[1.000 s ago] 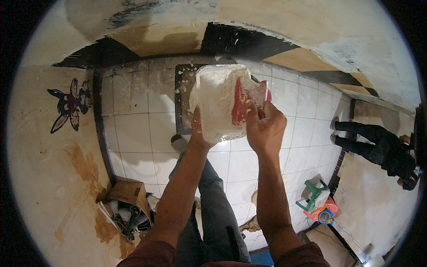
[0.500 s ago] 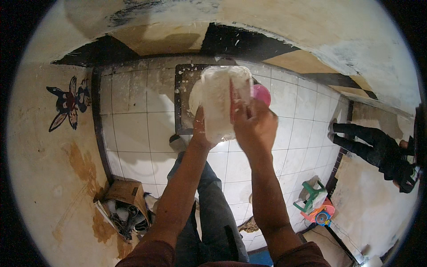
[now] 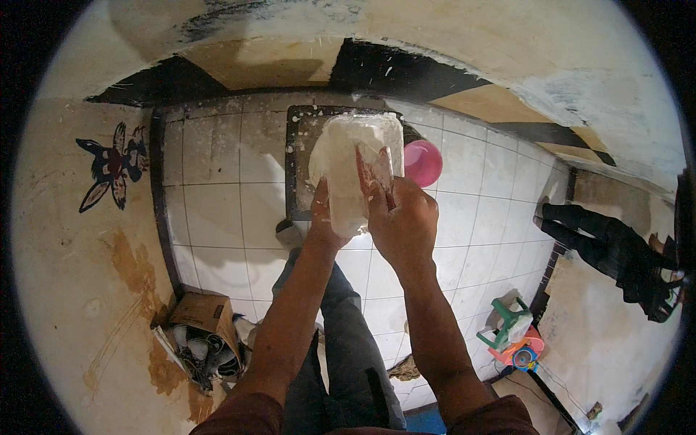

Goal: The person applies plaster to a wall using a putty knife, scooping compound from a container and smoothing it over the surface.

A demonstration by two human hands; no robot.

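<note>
My left hand (image 3: 326, 220) is closed on the near left side of a pale rectangular tub (image 3: 346, 203) smeared with white paste. In my right hand (image 3: 401, 226) is a reddish scraper (image 3: 373, 170), with white paste on its blade. The scraper lies over the right part of the tub; whether it touches the paste I cannot tell. Beneath the tub is a dark square mat (image 3: 301, 134) with white spatters, and a whitish rounded mass (image 3: 317, 156) shows partly behind the tub's left side.
A pink basin (image 3: 423, 164) stands right of the mat. At lower left is a cardboard box (image 3: 206, 319) filled with odds and ends. A green stool (image 3: 510, 322) and a small fan (image 3: 525, 357) are at lower right. Another person (image 3: 616, 246) stands at the right wall.
My right hand and the scraper have moved left and slightly nearer across the tub. The tub has shifted slightly left and nearer, uncovering more of the pink basin.
</note>
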